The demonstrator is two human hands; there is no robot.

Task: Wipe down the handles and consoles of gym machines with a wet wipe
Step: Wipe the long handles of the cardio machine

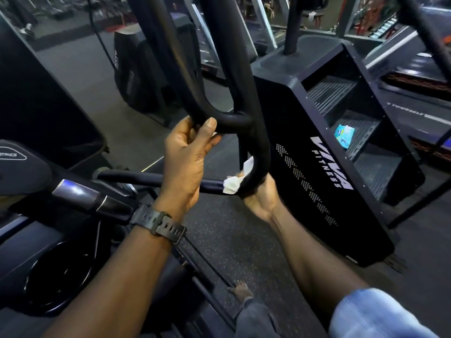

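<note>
Our right hand [260,196] grasps the crumpled white wet wipe [231,184] round the black curved handle bar [253,132]. The bar runs upright, bending at its foot. Our left hand [186,162] clasps its crossbar.

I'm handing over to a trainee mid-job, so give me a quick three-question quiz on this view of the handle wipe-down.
1. True or false: the white crumpled wet wipe is pressed against the black curved tubular handle by the right hand.
2. Where does the left hand grip?
A. the upper loop of the same handle
B. the stair machine's housing
C. the wipe packet
3. Fill in: the blue and white wipe packet lies on a ____ of the black stair machine with white lettering.

Key: 1 true; 2 A; 3 step.
</note>
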